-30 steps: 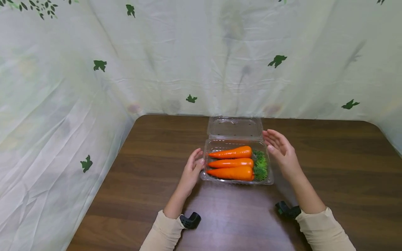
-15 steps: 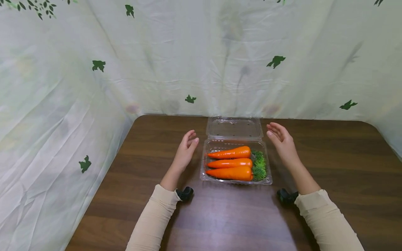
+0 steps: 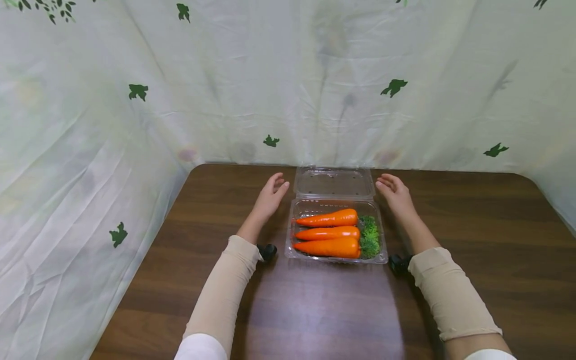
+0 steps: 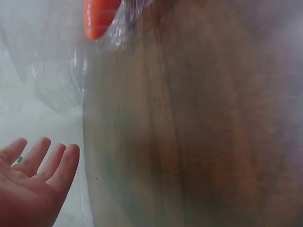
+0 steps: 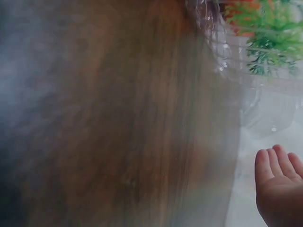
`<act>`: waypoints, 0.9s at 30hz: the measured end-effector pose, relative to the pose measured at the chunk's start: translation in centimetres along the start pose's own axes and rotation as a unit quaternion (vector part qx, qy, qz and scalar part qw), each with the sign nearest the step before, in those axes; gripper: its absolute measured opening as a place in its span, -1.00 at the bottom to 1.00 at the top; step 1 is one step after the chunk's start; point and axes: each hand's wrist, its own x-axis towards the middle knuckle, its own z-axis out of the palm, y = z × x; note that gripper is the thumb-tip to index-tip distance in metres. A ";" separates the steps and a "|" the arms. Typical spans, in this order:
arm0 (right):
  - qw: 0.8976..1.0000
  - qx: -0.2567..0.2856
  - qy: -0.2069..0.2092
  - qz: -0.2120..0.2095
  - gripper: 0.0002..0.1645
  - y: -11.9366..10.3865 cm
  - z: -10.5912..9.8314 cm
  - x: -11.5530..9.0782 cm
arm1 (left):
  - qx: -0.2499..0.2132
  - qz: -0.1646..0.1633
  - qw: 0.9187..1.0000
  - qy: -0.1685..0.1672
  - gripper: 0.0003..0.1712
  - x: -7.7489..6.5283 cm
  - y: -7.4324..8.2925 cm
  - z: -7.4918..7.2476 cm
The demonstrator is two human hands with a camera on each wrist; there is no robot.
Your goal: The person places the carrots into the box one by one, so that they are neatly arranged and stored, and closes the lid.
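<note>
A clear plastic clamshell container (image 3: 336,260) sits on the table with its lid (image 3: 334,183) folded back toward the cloth. Three orange carrots (image 3: 330,234) lie side by side in it, their green tops (image 3: 370,236) bunched at the right end. My left hand (image 3: 268,196) hovers just left of the lid, fingers loosely bent and holding nothing. On the opposite side my right hand (image 3: 396,195) is close to the lid's right edge, also holding nothing. Both wrist views show the palms with fingers extended, apart from the container.
A brown wood-grain table (image 3: 324,310) carries the container near its far edge. Pale cloth with green leaf prints (image 3: 270,75) hangs directly behind and along the left side. A black wrist camera (image 3: 267,252) shows on the left sleeve, another (image 3: 398,264) on the right.
The left hand has left the container's left side and moved forward beside the lid. My right hand has shifted slightly forward and the arms reach farther out. The container and carrots stay put.
</note>
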 end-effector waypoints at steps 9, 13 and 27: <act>0.997 0.052 0.006 0.062 -0.41 2.2 0.6 2.1 | 0.043 -0.049 0.997 -0.046 -0.40 2.1 -1.2 1.0; 0.996 0.053 -0.015 0.077 -0.42 1.9 0.7 2.1 | 0.017 -0.059 0.996 -0.061 -0.49 2.3 -1.1 1.5; 0.993 0.100 0.013 0.066 -0.43 0.7 0.9 2.2 | -0.090 -0.055 0.994 -0.035 -0.60 2.4 0.2 1.9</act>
